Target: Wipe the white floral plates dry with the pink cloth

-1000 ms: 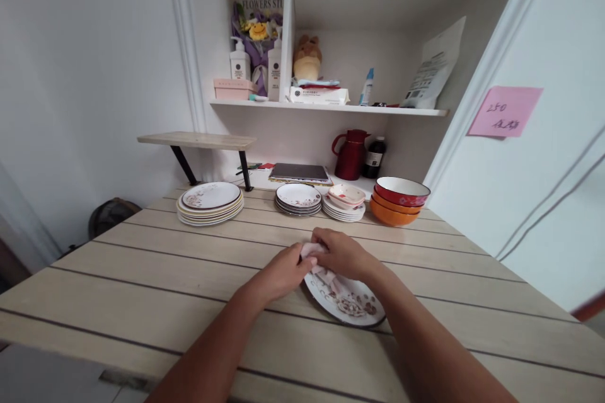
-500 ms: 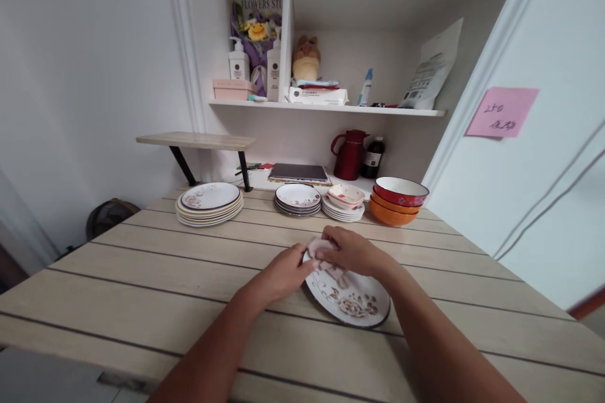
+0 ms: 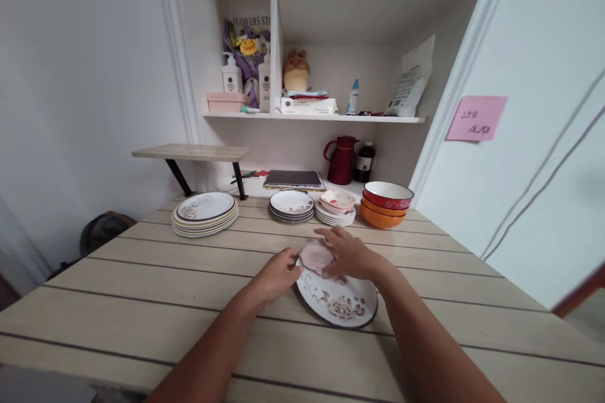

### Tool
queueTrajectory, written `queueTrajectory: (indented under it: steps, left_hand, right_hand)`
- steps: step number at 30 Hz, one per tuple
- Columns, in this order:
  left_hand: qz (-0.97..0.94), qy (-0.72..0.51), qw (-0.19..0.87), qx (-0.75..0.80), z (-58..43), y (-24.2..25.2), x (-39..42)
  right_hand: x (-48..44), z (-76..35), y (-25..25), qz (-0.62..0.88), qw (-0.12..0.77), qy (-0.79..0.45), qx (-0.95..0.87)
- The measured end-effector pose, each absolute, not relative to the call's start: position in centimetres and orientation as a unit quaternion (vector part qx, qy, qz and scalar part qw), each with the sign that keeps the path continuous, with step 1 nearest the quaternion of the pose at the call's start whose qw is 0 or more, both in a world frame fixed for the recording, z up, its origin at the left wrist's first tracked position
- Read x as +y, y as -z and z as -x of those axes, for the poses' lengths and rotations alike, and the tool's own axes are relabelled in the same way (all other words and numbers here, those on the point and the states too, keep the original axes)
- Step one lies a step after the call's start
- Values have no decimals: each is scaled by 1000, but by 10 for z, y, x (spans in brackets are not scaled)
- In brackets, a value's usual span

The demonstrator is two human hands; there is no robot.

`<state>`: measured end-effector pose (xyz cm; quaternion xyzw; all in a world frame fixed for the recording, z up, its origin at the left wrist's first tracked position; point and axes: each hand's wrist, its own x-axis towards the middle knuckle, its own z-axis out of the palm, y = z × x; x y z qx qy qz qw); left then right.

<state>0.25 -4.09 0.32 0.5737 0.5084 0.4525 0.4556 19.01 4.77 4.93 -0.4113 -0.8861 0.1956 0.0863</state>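
A white plate [image 3: 341, 302] with a brown floral pattern and dark rim lies on the wooden table [image 3: 142, 277] just in front of me. My right hand [image 3: 352, 255] presses a small pink cloth [image 3: 316, 257] onto the plate's far edge, fingers closed over it. My left hand [image 3: 274, 277] grips the plate's left rim, fingers curled around it.
At the table's far side stand a stack of large patterned plates [image 3: 204, 213], a stack of smaller plates [image 3: 291, 204], small dishes [image 3: 336, 206] and stacked red and orange bowls [image 3: 386, 203]. Behind are a red jug [image 3: 341, 160], a dark bottle [image 3: 364, 161] and shelves.
My right hand has slid the pink cloth toward the plate's far edge, and the cloth now lies flatter. The view has tilted up slightly. My left hand stays on the rim.
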Motion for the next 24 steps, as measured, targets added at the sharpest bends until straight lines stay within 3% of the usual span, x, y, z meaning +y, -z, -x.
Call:
queueTrajectory:
  steps: [3, 11, 15, 21, 24]
  left_hand:
    - [-560, -461, 458, 514, -4, 0, -38]
    - [-565, -492, 459, 477, -7, 2, -35]
    - [-546, -523, 438, 486, -10, -3, -34]
    - [-516, -552, 420, 502, -10, -1, -32]
    - [-499, -562, 416, 511, -9, -4, -33]
  right_hand:
    - [52, -191, -46, 411, 95, -142, -896]
    - [62, -195, -37, 365, 141, -427, -815]
    - [65, -194, -34, 360, 210, -463, -782]
    - [65, -193, -33, 300, 202, -516, -777]
    - [64, -190, -34, 297, 252, -516, -763]
